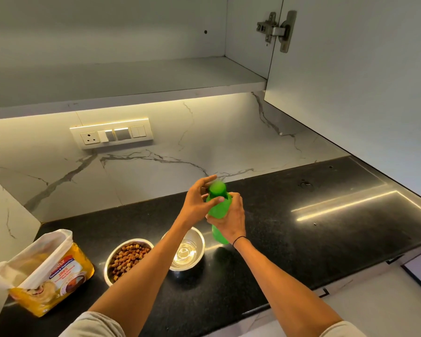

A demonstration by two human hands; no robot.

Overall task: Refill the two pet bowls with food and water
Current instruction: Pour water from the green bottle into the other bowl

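Two steel pet bowls stand side by side on the black counter. The left bowl (128,260) is heaped with brown kibble. The right bowl (188,251) holds clear water, partly hidden by my left forearm. Above and just right of the water bowl I hold a green bottle (219,207) upright. My right hand (229,220) wraps its body. My left hand (198,203) sits at the bottle's green cap (216,188), thumb and fingers around it; the cap is blurred.
An opened yellow pet food bag (46,271) lies at the counter's left front. A switch and socket panel (112,133) is on the marble wall. An open upper cabinet door (350,81) hangs at the right above the counter (326,215).
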